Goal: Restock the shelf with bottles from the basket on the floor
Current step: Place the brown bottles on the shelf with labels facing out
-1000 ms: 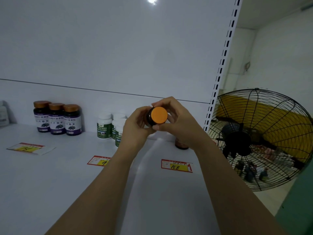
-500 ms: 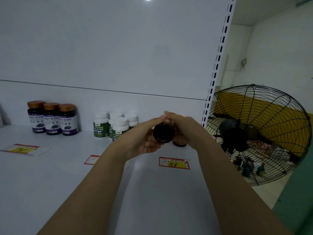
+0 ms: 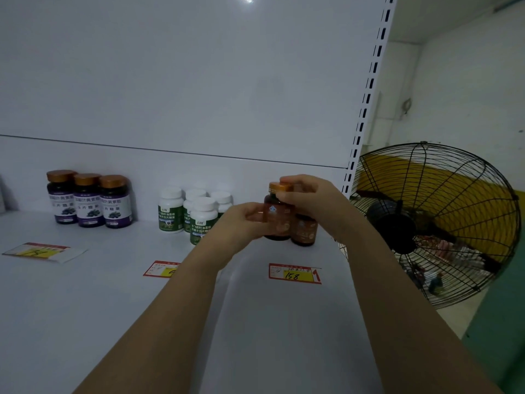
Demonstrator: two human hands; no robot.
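Left hand [image 3: 244,223] grips the body of the amber bottle [image 3: 277,220]; right hand [image 3: 309,203] pinches its orange cap. A second ago the bottle lay cap-first toward the viewer; it now stands upright, label outward, low over the shelf [image 3: 85,294]. Contact cannot be confirmed. A matching bottle [image 3: 304,230] stands just beside at 3 o'clock, the 158 price tag [image 3: 295,273] at 6, white bottles [image 3: 196,211] at 9. Judgement: placement nearly complete. Basket not in view.

- White wall [image 3: 468,81] at the far right, with a yellow band [image 3: 466,191] low on it.
- Black caged fan [image 3: 389,226] at right, before that band.
- Green surface [image 3: 505,336] near right.
- Dim light.
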